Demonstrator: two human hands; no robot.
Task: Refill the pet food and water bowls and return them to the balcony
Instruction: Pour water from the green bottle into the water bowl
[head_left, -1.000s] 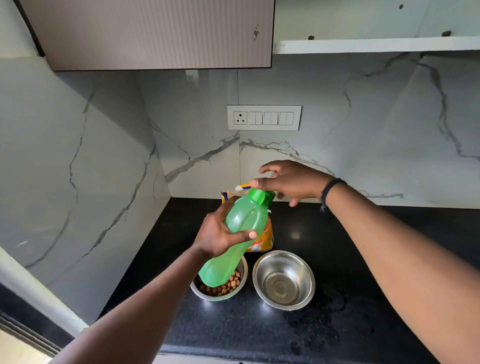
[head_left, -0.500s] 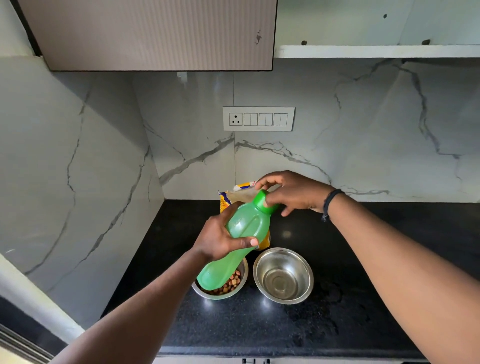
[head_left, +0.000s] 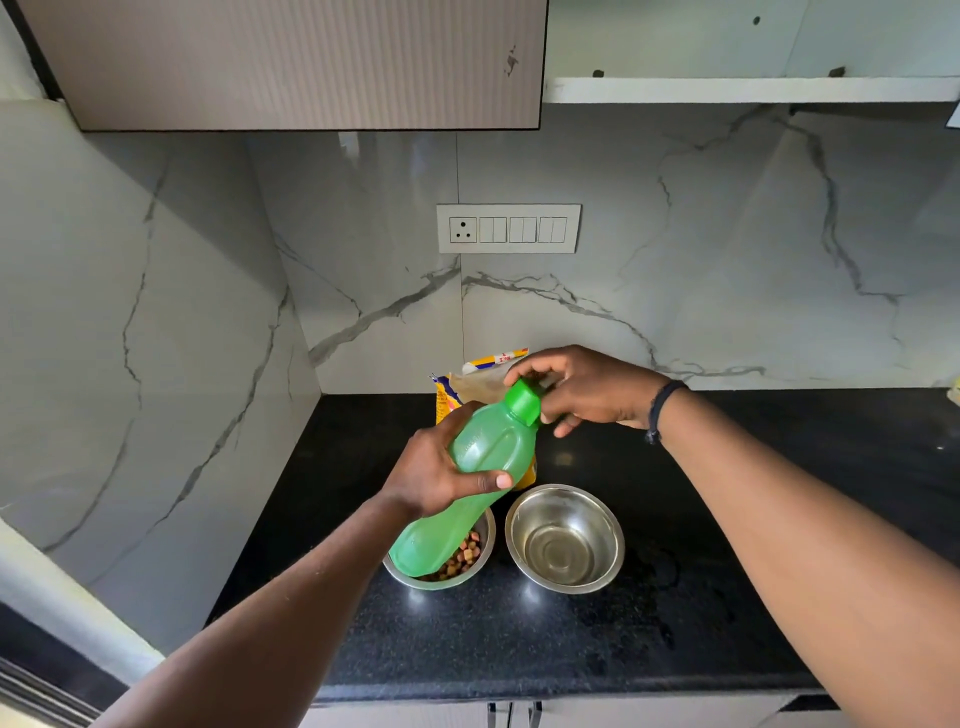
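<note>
our left hand (head_left: 436, 467) gripped the green water bottle (head_left: 467, 483) mid-body, tilted above the kibble bowl (head_left: 441, 564); our right hand (head_left: 582, 389) pinched its cap (head_left: 523, 400). smooth plastic, probably slippery; waist grip suited it.

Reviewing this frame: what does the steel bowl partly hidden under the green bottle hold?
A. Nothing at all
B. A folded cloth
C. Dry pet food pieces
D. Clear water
C: brown and tan kibble pieces show in the left steel bowl beneath the green bottle, while the other steel bowl beside it shows none of them.
</note>
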